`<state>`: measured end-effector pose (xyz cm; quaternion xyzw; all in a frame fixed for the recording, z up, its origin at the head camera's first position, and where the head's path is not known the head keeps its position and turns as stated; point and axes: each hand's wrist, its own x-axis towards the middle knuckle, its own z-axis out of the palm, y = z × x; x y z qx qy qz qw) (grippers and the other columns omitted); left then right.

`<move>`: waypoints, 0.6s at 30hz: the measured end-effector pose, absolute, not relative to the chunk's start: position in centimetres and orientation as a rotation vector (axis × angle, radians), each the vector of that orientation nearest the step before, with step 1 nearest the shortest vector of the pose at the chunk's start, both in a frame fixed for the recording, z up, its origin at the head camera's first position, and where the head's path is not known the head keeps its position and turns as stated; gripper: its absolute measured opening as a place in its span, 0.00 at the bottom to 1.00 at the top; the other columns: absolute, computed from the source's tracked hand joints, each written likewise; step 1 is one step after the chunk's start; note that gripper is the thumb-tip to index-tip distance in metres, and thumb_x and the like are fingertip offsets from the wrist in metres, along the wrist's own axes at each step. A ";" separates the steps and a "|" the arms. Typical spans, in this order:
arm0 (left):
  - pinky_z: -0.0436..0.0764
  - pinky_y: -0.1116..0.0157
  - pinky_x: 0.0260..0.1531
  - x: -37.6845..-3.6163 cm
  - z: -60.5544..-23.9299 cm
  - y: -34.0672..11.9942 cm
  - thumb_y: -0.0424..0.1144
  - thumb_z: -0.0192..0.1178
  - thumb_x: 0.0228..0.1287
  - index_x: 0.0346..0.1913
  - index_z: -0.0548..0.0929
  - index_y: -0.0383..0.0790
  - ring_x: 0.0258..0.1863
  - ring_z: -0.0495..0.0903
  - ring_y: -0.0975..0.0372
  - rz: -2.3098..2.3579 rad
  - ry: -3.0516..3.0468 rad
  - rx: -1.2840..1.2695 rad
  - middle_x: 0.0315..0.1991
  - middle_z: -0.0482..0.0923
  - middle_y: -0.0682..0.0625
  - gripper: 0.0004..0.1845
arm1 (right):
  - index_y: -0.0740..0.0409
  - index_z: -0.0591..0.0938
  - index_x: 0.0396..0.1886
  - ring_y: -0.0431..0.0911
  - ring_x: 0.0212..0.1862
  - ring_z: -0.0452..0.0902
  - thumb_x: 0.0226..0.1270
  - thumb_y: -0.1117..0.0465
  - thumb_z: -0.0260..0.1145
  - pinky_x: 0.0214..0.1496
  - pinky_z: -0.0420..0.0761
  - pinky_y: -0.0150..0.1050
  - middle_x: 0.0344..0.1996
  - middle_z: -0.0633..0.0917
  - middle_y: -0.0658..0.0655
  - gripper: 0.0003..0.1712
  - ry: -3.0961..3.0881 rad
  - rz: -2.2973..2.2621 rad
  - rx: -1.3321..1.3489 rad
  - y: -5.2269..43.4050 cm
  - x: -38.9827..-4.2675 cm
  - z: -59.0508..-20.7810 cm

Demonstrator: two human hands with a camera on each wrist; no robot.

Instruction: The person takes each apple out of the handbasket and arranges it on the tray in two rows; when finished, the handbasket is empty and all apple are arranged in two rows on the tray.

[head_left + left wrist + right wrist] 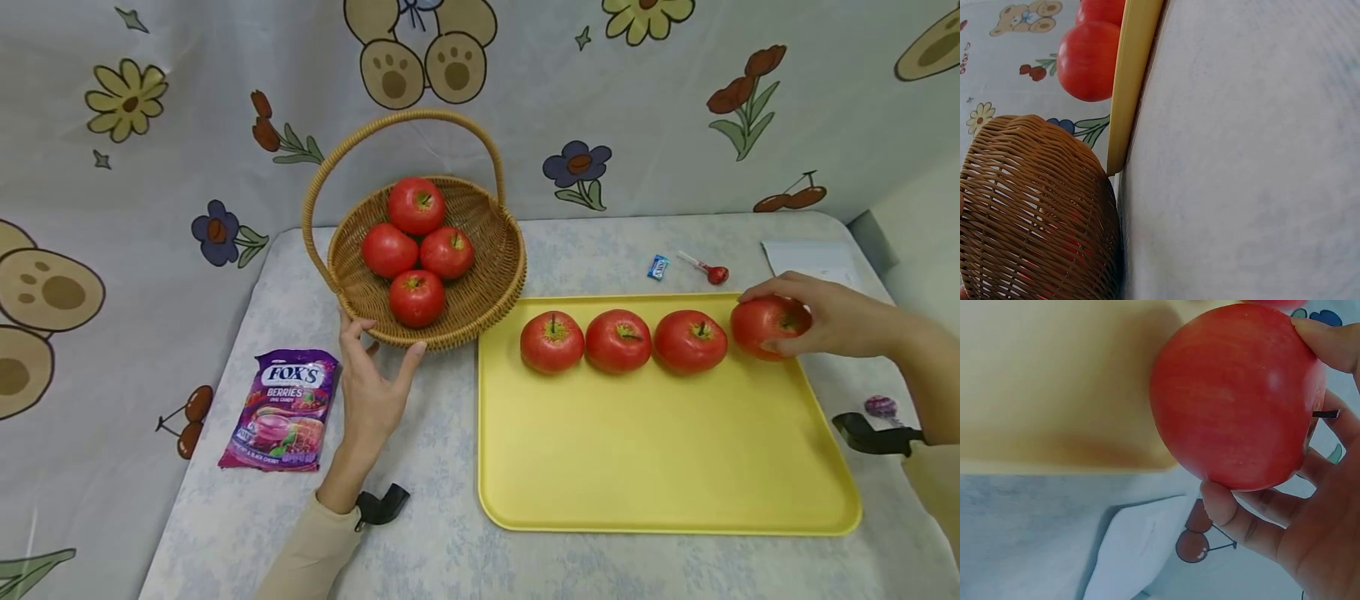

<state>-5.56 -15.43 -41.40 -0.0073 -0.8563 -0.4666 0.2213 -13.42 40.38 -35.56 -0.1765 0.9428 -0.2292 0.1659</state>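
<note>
My right hand (806, 317) grips a red apple (765, 327) at the far right corner of the yellow tray (660, 467); the right wrist view shows the fingers (1229, 506) curled round this apple (1235, 394). Three more apples (618, 340) stand in a row on the tray's far side. A wicker basket (491, 292) with a tall handle holds several apples (416, 250). My left hand (371, 375) touches the basket's near rim with spread fingers, nothing held. The left wrist view shows the basket wall (1035, 206) and the tray edge (1132, 81).
A purple Fox's candy bag (283, 408) lies left of my left hand. A small blue candy (657, 267) and a red lollipop (708, 271) lie behind the tray, white paper (810, 254) at the far right. Another lollipop (880, 407) sits by the right wrist.
</note>
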 end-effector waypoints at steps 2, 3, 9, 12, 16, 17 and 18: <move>0.75 0.46 0.58 -5.5 -41.3 -15.4 0.48 0.69 0.60 0.61 0.59 0.35 0.77 0.46 0.48 -1.286 -2.365 -0.020 0.79 0.37 0.40 0.36 | 0.54 0.77 0.57 0.23 0.45 0.63 0.46 0.62 0.81 0.37 0.79 0.27 0.51 0.76 0.55 0.35 2.659 -0.664 -0.554 40.4 -13.2 -36.1; 0.75 0.46 0.58 -5.5 -41.3 -15.4 0.48 0.69 0.60 0.60 0.59 0.35 0.77 0.46 0.48 -1.284 -2.363 -0.020 0.79 0.37 0.40 0.36 | 0.53 0.78 0.56 0.23 0.45 0.63 0.46 0.61 0.81 0.37 0.79 0.27 0.50 0.76 0.54 0.35 2.655 -0.666 -0.574 40.4 -13.1 -36.3; 0.75 0.48 0.58 -5.5 -41.2 -15.3 0.49 0.68 0.61 0.60 0.60 0.36 0.77 0.46 0.51 -1.281 -2.360 -0.005 0.79 0.37 0.42 0.36 | 0.51 0.79 0.55 0.24 0.45 0.65 0.46 0.60 0.81 0.39 0.79 0.27 0.48 0.78 0.52 0.34 2.640 -0.647 -0.582 40.1 -12.9 -36.6; 0.75 0.48 0.58 -5.5 -41.2 -15.4 0.50 0.68 0.61 0.61 0.60 0.37 0.77 0.46 0.50 -1.280 -2.365 -0.001 0.79 0.37 0.41 0.36 | 0.52 0.78 0.56 0.24 0.45 0.64 0.48 0.59 0.80 0.39 0.78 0.27 0.50 0.78 0.54 0.33 2.615 -0.642 -0.557 40.1 -12.9 -36.6; 0.75 0.47 0.58 -5.5 -41.3 -15.4 0.49 0.69 0.60 0.61 0.59 0.36 0.77 0.46 0.49 -1.287 -2.365 -0.014 0.79 0.37 0.40 0.36 | 0.52 0.77 0.58 0.23 0.45 0.63 0.49 0.58 0.79 0.40 0.78 0.27 0.53 0.78 0.56 0.34 2.591 -0.621 -0.511 40.2 -13.0 -36.6; 0.75 0.46 0.58 -5.5 -41.3 -15.3 0.49 0.69 0.61 0.61 0.59 0.36 0.77 0.46 0.49 -1.288 -2.365 -0.017 0.79 0.37 0.40 0.36 | 0.52 0.77 0.58 0.23 0.45 0.63 0.50 0.57 0.79 0.41 0.77 0.27 0.53 0.77 0.57 0.34 2.586 -0.615 -0.502 40.2 -13.1 -36.6; 0.75 0.46 0.58 -5.5 -41.4 -15.3 0.49 0.69 0.60 0.61 0.59 0.36 0.77 0.46 0.49 -1.291 -2.366 -0.015 0.79 0.37 0.40 0.36 | 0.52 0.76 0.59 0.23 0.45 0.62 0.51 0.57 0.79 0.41 0.77 0.27 0.54 0.77 0.57 0.34 2.580 -0.610 -0.493 40.2 -13.1 -36.6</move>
